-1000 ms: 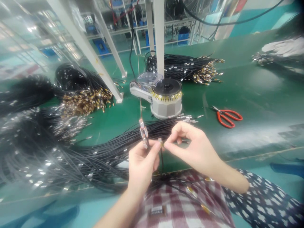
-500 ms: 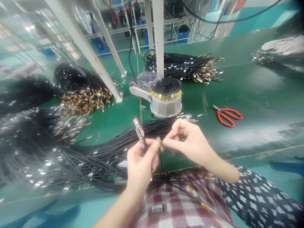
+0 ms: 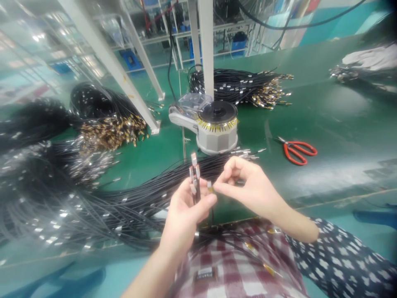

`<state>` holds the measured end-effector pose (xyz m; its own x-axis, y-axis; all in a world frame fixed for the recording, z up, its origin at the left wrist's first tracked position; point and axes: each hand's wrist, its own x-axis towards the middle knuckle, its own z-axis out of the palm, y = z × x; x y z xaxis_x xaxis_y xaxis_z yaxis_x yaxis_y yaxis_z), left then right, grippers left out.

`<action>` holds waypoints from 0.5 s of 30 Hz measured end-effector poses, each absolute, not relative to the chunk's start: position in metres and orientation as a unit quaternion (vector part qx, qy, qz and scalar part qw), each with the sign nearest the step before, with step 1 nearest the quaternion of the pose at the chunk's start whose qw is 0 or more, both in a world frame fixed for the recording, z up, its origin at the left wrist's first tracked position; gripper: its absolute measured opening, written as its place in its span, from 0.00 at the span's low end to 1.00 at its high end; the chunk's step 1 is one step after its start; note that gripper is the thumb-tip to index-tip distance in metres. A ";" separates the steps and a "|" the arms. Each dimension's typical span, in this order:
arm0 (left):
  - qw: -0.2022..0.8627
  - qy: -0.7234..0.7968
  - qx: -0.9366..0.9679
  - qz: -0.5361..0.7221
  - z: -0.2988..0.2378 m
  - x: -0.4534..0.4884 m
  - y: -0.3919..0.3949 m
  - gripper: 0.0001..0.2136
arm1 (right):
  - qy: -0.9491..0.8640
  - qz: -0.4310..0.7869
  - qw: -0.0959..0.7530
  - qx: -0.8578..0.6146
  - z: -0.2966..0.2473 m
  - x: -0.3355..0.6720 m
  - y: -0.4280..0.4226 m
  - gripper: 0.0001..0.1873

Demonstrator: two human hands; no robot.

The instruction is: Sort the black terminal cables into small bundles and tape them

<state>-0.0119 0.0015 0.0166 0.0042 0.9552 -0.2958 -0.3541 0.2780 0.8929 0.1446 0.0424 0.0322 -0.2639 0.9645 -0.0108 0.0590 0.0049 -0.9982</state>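
Over the near edge of the green counter (image 3: 325, 124), a small bunch of wires (image 3: 194, 176) is held upright in the left hand (image 3: 184, 209), its grip clenched around the black strands just below their silver terminals. Half a second earlier those terminals were tilted to the left; they are now stood straight and brought just beside the single wire (image 3: 209, 187), whose small metal tip is pinched in the grip of the right hand (image 3: 249, 190), between thumb and forefinger. The right hand's place is barely changed. Yellow strips are carried around the rim of the round tape dispenser (image 3: 217, 126) behind the hands. Loose black wires (image 3: 124, 203) are spread across the counter to the left, gold-tipped bundles (image 3: 113, 130) are piled farther back, and red scissors (image 3: 299, 151) are laid to the right.
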 end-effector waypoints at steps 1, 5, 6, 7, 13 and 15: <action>0.640 0.488 0.305 0.508 0.016 -0.012 0.002 0.14 | -0.578 0.545 0.415 -0.444 0.032 0.144 0.042 0.14; 0.662 0.484 0.292 0.492 0.013 -0.014 0.004 0.13 | -0.583 0.529 0.420 -0.451 0.035 0.143 0.042 0.14; 0.663 0.483 0.288 0.494 0.012 -0.015 0.004 0.12 | -0.583 0.526 0.423 -0.453 0.035 0.143 0.041 0.14; 0.662 0.483 0.284 0.497 0.011 -0.015 0.005 0.12 | -0.581 0.525 0.425 -0.454 0.036 0.143 0.041 0.14; 0.653 0.486 0.269 0.515 0.015 -0.014 0.005 0.12 | -0.544 0.549 0.443 -0.455 0.033 0.139 0.040 0.16; 0.652 0.478 0.265 0.526 0.014 -0.013 0.004 0.11 | -0.530 0.558 0.450 -0.453 0.031 0.137 0.041 0.16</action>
<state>-0.0128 0.0039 0.0141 -0.0096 0.9385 -0.3451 -0.4322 0.3073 0.8478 0.1374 0.0409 0.0308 -0.1840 0.9825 -0.0293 -0.0219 -0.0339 -0.9992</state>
